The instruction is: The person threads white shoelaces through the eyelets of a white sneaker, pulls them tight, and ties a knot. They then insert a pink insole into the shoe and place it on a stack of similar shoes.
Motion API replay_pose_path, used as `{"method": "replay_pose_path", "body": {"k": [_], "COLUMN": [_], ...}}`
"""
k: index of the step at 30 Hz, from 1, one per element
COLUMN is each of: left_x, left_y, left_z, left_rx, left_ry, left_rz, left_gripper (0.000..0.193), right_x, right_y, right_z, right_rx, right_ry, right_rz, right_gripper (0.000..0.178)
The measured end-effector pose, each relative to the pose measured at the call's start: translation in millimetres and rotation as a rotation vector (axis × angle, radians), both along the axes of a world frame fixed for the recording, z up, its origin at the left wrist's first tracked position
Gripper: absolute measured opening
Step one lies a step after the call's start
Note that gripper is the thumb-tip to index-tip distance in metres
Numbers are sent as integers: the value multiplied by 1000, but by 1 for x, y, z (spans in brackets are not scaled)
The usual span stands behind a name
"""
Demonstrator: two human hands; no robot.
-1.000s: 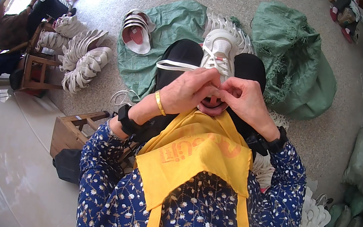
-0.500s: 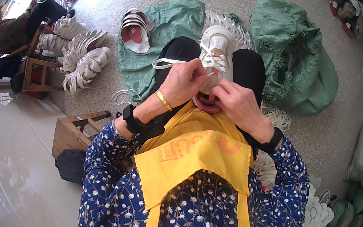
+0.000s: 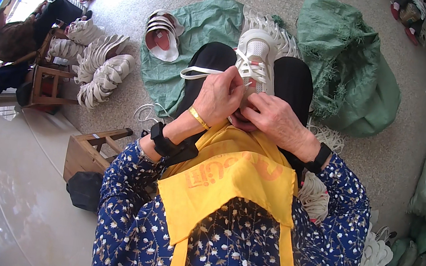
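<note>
A white sneaker [image 3: 259, 47] rests between my knees, toe pointing away, its white laces partly threaded across the tongue. My left hand [image 3: 217, 96] is closed in a pinch on a white shoelace [image 3: 195, 71], whose loop hangs out to the left over my dark trouser leg. My right hand [image 3: 276, 119] has its fingers curled against the sneaker's upper by the eyelets and ankle opening. The fingertips of both hands nearly meet, and they hide the sneaker's pinkish collar for the most part.
A yellow apron [image 3: 231, 177] covers my lap. Stacked shoe uppers [image 3: 162, 37] lie on a green sheet [image 3: 208, 19], and a green sack [image 3: 346, 70] stands at the right. More white uppers [image 3: 105, 78] sit at left, near a wooden stool [image 3: 85, 155]. A person [image 3: 15, 37] sits far left.
My right hand has moved a little left, closer to my left hand, and now covers more of the sneaker's collar. My left hand keeps its pinch in nearly the same place.
</note>
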State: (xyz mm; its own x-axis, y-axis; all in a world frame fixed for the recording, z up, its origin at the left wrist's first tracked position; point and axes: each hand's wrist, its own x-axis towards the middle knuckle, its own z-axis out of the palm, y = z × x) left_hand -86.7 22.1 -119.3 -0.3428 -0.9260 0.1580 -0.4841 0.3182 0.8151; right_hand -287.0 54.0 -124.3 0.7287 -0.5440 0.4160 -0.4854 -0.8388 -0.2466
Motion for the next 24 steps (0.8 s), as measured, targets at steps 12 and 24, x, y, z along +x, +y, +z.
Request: {"method": "replay_pose_path", "body": {"k": [12, 24], "left_x": [-4, 0], "left_y": [-3, -13], "left_z": [-7, -5], "left_rx": [-41, -138], "left_ry": [-55, -158], "left_rz": [23, -142], "left_gripper": [11, 6], "right_x": [-11, -9], "right_y": [3, 6], "right_z": [9, 6], "right_rx": [79, 141], "right_ry": [-253, -321], "right_rz": [-56, -113], "right_gripper": [19, 20]}}
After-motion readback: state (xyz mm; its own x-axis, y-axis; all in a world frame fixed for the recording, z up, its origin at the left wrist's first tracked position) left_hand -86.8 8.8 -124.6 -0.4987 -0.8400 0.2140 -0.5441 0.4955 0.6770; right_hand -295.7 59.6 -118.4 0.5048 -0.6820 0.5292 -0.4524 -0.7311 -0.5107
